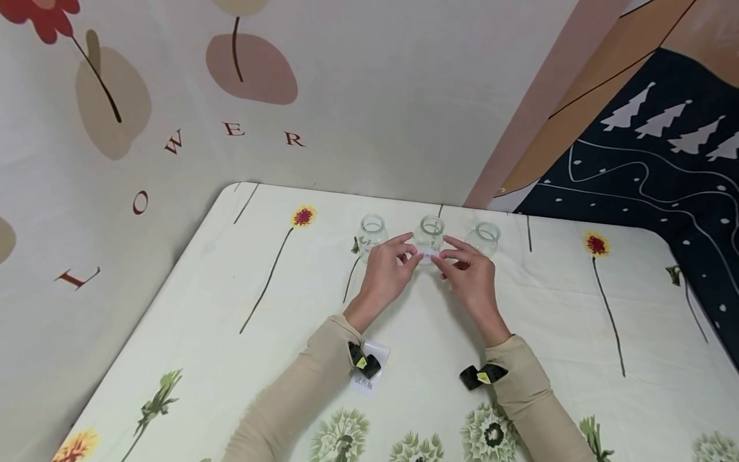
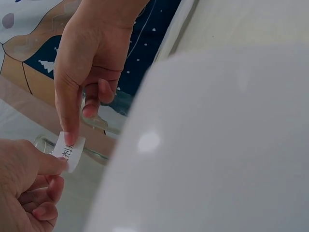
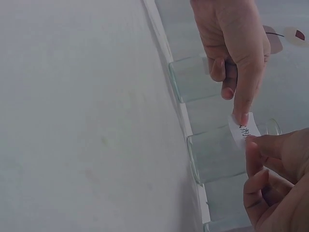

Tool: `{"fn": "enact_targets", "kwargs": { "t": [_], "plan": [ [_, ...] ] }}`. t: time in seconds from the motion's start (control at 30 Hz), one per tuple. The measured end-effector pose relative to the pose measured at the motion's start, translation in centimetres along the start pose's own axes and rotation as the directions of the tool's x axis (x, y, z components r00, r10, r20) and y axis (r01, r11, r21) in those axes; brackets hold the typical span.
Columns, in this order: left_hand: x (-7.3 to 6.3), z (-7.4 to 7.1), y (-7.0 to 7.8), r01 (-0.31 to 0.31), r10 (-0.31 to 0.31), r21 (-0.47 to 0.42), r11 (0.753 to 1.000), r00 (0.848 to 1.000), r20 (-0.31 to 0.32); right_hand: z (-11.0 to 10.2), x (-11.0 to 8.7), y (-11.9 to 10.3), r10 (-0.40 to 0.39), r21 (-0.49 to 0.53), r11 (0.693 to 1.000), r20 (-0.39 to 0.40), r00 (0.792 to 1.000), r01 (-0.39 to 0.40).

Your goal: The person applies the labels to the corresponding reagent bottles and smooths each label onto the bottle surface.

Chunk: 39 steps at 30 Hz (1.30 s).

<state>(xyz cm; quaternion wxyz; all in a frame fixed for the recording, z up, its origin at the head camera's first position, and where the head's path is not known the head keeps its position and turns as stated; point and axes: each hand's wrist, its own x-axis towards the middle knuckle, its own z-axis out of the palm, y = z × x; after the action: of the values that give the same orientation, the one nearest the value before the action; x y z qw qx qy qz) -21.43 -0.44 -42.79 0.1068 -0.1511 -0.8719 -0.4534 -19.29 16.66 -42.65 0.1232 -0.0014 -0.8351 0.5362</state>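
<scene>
Three clear glass jars stand in a row near the table's back edge: a left jar (image 1: 372, 230), a middle jar (image 1: 430, 236) and a right jar (image 1: 485, 235). A small white label (image 1: 428, 255) with dark printed characters lies across the front of the middle jar. My left hand (image 1: 385, 272) pinches its left end between thumb and finger, while my right hand (image 1: 472, 274) holds the right end. In the left wrist view, the right thumb rests flat on the label (image 2: 75, 154). The label (image 3: 240, 131) looks slightly bent in the right wrist view.
Under my left wrist lies a white sheet (image 1: 378, 351) with printed characters. A blurred white surface (image 2: 207, 145) fills much of the left wrist view. The cream flowered tablecloth (image 1: 277, 359) covers the table, and patterned fabric (image 1: 392, 128) hangs behind it.
</scene>
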Motion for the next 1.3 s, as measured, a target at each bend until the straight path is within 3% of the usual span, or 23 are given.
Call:
{"fn": "enact_targets", "kwargs": {
  "t": [1.3],
  "plan": [
    [-0.19, 0.52, -0.18, -0.038, 0.04, 0.03, 0.999, 0.998, -0.057, 0.33, 0.0, -0.09, -0.028, -0.018, 0.999, -0.035, 0.999, 0.027]
  ]
}}
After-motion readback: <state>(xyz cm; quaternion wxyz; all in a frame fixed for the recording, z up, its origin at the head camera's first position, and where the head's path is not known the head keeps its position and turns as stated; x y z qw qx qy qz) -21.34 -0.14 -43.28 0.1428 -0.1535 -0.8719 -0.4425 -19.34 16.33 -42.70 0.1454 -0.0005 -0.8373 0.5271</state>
